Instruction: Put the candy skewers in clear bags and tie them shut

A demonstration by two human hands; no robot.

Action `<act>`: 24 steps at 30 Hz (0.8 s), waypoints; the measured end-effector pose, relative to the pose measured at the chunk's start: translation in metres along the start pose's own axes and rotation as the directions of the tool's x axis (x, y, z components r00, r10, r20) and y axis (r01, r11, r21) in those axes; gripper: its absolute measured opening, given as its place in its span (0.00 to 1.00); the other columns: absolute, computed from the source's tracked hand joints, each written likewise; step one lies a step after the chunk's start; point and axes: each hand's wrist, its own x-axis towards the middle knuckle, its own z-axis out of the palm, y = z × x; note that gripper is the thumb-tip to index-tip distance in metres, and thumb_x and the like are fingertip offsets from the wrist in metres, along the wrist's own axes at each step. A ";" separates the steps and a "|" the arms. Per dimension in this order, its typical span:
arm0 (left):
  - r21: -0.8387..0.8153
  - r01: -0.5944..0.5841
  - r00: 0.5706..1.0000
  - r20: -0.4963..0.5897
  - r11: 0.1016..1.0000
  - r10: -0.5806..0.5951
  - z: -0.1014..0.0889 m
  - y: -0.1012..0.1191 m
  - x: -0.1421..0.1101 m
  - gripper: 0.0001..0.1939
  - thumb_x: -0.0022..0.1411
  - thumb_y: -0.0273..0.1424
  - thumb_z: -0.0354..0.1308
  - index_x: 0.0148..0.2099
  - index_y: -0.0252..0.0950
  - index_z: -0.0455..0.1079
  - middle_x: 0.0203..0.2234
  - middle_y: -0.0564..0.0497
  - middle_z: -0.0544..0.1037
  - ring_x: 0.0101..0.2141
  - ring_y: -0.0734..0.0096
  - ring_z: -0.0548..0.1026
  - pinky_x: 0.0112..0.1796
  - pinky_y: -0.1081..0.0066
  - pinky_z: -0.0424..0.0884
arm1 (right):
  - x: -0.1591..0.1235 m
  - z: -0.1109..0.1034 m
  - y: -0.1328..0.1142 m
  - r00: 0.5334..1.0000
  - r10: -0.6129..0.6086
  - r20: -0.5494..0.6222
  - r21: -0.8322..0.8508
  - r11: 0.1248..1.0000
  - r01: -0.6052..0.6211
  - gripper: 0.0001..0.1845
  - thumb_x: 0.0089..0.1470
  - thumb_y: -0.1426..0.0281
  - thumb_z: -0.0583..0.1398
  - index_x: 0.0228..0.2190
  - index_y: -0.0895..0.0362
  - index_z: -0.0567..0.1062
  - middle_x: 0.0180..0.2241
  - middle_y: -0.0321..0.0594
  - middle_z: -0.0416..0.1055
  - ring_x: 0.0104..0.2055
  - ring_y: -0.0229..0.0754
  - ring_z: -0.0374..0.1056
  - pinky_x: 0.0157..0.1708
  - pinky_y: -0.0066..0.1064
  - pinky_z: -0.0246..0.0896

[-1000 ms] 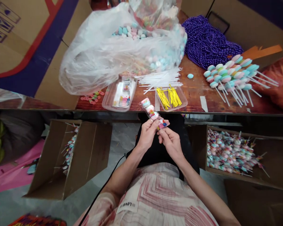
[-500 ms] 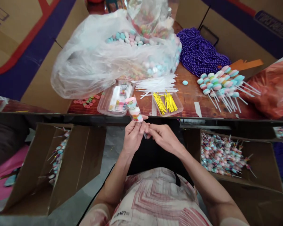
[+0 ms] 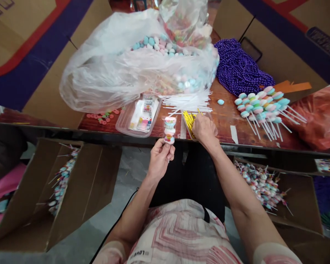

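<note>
Pastel candy skewer in a clear printed wrapper is held upright at the front edge of the red-brown wooden table, lower end pinched by the left hand alone; the right hand has left the wrapper for the clear plastic tray of thin yellow ties; fingertips hidden, its grip cannot be determined; wrapping has apparently given way to tie pick-up.

shirt: "LOVE" | far-right carton: print unreadable | candy wrapper: lettering too small
</note>
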 end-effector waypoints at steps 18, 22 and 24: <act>0.069 -0.117 0.983 -0.131 0.991 0.126 0.012 0.004 0.018 0.16 0.56 0.37 0.68 0.38 0.38 0.63 0.21 0.59 0.69 0.17 0.86 0.54 0.20 0.82 0.49 | 0.001 -0.004 0.015 0.985 -0.120 -0.126 0.125 0.983 0.136 0.10 0.57 0.74 0.51 0.35 0.57 0.73 0.36 0.50 0.75 0.37 0.50 0.67 0.37 0.37 0.59; 0.063 -0.109 0.984 -0.132 0.992 0.116 0.014 0.006 0.021 0.17 0.56 0.35 0.68 0.37 0.39 0.61 0.21 0.59 0.69 0.17 0.86 0.54 0.20 0.82 0.49 | 0.003 -0.001 0.019 0.978 -0.136 -0.158 0.178 0.970 0.163 0.12 0.55 0.75 0.51 0.36 0.57 0.73 0.36 0.49 0.76 0.39 0.49 0.68 0.39 0.37 0.60; 0.049 -0.102 0.986 -0.129 0.994 0.107 0.015 0.006 0.022 0.16 0.55 0.35 0.67 0.37 0.39 0.61 0.22 0.59 0.69 0.17 0.86 0.54 0.20 0.82 0.49 | 0.003 -0.002 0.022 0.976 -0.135 -0.173 0.222 0.960 0.173 0.12 0.54 0.75 0.51 0.36 0.57 0.74 0.36 0.48 0.76 0.39 0.49 0.68 0.39 0.37 0.61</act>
